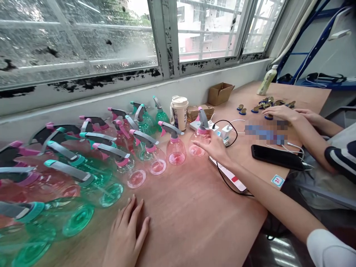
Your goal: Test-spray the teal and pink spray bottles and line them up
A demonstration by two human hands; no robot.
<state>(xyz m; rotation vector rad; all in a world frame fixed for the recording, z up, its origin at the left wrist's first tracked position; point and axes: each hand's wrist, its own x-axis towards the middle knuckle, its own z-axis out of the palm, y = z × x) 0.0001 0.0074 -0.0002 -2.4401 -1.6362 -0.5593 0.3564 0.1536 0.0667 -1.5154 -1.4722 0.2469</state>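
My left hand lies on the table with its fingers spread, holding nothing, just in front of the spray bottles. My right hand reaches across to a clear pink spray bottle with a grey and pink trigger head. Its thumb and fingers are around the side of that bottle, which stands upright on the table; some fingers are hidden behind it. To the left stands another pink spray bottle. Several green spray bottles and pink ones crowd the left side, some of them leaning or blurred.
Behind the bottles stand a lidded paper cup and an open cardboard box. A phone, cables and a power strip with white chargers lie on the right. Beyond a black phone, another person's hands touch small metal-and-blue parts.
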